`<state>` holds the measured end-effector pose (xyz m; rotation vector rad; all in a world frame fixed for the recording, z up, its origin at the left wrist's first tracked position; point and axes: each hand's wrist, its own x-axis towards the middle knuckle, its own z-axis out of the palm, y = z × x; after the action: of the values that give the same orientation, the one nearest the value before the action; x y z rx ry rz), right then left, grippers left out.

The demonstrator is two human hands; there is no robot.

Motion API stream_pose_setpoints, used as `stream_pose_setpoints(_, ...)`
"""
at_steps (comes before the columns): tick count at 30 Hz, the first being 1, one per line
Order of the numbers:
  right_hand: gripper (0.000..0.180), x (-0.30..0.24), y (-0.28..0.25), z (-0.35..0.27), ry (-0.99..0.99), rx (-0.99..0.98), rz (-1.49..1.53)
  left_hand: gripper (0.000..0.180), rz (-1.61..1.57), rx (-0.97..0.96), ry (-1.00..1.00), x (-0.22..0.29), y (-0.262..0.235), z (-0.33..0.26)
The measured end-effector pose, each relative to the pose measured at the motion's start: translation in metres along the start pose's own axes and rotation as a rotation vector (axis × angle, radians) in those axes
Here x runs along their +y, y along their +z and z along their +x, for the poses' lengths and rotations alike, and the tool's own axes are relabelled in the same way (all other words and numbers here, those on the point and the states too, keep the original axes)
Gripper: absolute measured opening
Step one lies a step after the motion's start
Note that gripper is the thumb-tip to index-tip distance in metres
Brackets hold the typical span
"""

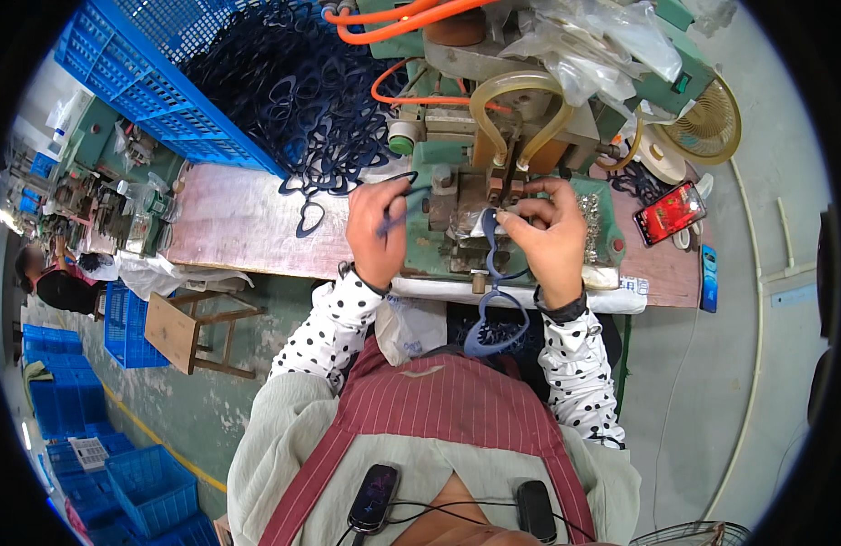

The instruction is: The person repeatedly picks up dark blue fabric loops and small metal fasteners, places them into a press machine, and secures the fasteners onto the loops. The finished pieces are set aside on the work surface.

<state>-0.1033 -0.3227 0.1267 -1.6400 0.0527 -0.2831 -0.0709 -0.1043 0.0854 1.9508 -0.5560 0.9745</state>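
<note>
My right hand [552, 232] is pinched on the upper end of a blue glasses frame [482, 348], just under the head of a green bench machine [425, 250]. The frame's two lens loops hang down over the table's front edge. To the left of the machine, my left hand [377, 232] is closed around another dark blue glasses frame [404, 217], partly hidden by the fingers and blurred. Small metal parts [592, 227] lie heaped on the machine's bed beside my right hand.
A blue crate [166, 91] of dark blue frames [293, 100] spills onto the table [229, 218]. Yellow and orange hoses [480, 96] loop over the machine. A phone [671, 214], a fan [703, 118] and a blue device [709, 278] are at right. A wooden stool [179, 332] stands left.
</note>
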Motion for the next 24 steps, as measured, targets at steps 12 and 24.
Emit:
stream_pose_setpoints(12, 0.051, 0.023, -0.022, 0.017, -0.147, 0.196, -0.080, 0.038, -0.335, -0.422, 0.668, 0.055, 0.017, -0.002)
stream_pose_setpoints(24, 0.050, 0.105, -0.076, 0.020, -0.464, 0.145, -1.324, 0.043, -0.338, -0.456, 0.551, 0.055, 0.022, -0.013)
